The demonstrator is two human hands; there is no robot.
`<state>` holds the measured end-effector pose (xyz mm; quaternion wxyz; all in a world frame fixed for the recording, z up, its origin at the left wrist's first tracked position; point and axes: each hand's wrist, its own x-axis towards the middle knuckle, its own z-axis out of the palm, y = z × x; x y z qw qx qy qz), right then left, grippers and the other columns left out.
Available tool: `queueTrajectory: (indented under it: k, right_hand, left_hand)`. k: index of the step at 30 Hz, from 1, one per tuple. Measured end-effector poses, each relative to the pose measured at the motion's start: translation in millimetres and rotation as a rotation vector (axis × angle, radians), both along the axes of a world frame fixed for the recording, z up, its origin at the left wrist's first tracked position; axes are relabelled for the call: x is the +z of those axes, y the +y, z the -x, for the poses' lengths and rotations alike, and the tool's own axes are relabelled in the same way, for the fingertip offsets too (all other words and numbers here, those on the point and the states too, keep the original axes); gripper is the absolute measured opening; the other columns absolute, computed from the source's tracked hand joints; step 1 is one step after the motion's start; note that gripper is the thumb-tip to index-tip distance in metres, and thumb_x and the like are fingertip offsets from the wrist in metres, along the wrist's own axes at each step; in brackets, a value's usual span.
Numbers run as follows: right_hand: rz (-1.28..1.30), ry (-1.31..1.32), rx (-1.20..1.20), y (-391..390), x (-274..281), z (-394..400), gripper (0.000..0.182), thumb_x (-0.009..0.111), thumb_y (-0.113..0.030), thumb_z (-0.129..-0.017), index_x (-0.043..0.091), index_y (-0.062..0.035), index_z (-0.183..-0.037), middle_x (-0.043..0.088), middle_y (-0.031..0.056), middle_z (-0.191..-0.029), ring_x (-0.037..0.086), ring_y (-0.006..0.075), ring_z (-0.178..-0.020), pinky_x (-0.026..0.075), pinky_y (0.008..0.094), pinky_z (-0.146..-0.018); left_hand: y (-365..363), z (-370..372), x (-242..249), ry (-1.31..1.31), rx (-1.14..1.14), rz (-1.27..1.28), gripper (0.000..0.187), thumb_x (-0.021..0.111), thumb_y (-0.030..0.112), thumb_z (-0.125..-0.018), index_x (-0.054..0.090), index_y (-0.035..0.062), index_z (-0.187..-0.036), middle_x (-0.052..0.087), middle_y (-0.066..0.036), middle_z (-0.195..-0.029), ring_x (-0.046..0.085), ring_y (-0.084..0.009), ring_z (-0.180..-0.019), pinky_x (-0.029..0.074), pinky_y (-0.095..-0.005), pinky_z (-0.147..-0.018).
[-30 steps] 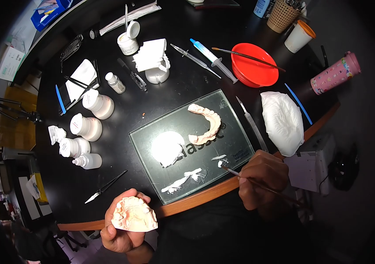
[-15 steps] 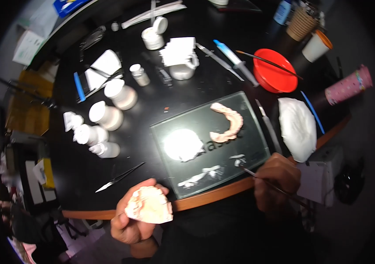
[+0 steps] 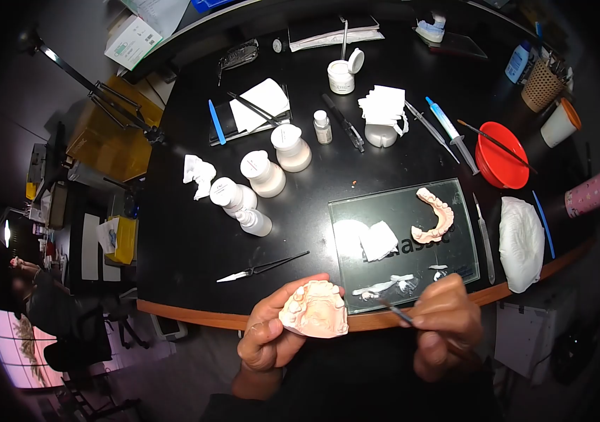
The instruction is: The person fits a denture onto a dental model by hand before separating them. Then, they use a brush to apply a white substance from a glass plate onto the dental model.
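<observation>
Head view shows the left hand [image 3: 267, 339] clasped around a tooth model [image 3: 324, 318]. The right hand [image 3: 448, 320] pinches a brush [image 3: 401, 314].

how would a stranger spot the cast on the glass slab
On the black table, find the glass slab at the front edge. The dental cast lies toward its far right corner: a pale peach open horseshoe, unlike the filled-in cast in the left hand.

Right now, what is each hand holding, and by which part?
Left hand: a tooth model, by its edge. Right hand: a brush, by its handle.
</observation>
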<state>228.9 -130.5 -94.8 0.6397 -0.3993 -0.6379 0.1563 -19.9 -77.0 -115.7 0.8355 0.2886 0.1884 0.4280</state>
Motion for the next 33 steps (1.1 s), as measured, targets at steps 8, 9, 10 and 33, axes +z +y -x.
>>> queueTrajectory:
  k: [8,9,10,33]
  right_hand:
    - [0.053,0.017,0.024,13.0,-4.8,34.7,0.014,0.074,-0.011,-0.087,0.067,-0.0073,-0.099,0.072,0.0042,-0.082,0.063,0.0206,-0.076,0.052,0.0337,-0.078]
    - [0.06,0.004,0.021,12.3,-5.3,34.9,0.014,0.074,-0.011,-0.087,0.067,-0.0076,-0.099,0.072,0.0039,-0.083,0.064,0.0204,-0.077,0.052,0.0342,-0.079]
    - [0.061,0.009,0.019,12.4,-5.0,34.6,0.014,0.074,-0.011,-0.088,0.067,-0.0077,-0.099,0.073,0.0036,-0.084,0.064,0.0203,-0.078,0.052,0.0349,-0.081]
    - [0.104,0.193,0.141,2.9,-7.8,51.1,0.013,0.07,-0.005,-0.09,0.064,0.0008,-0.099,0.067,0.0123,-0.091,0.071,0.0364,-0.102,0.061,0.0425,-0.083]
  left_hand:
    - [-12.3,-21.9,18.0,0.374,0.198,-0.195,0.091,0.077,0.036,-0.09,0.034,-0.0156,-0.151,0.05,-0.035,-0.146,0.058,-0.0383,-0.133,0.047,-0.0466,-0.114]
    - [-14.1,-24.0,18.4,0.443,0.253,-0.233,0.092,0.08,0.035,-0.089,0.034,-0.0146,-0.152,0.051,-0.034,-0.146,0.057,-0.0374,-0.134,0.047,-0.0462,-0.114]
    - [-6.6,-17.3,9.5,0.28,0.145,-0.4,0.077,0.065,-0.009,-0.092,0.023,-0.0129,-0.157,0.03,-0.027,-0.159,0.043,-0.034,-0.146,0.036,-0.0449,-0.122]
    - [-13.1,-35.6,-8.4,1.022,0.834,-1.101,0.071,0.095,0.0,-0.063,0.064,-0.0011,-0.126,0.047,-0.016,-0.127,0.062,-0.0231,-0.108,0.061,-0.031,-0.086]
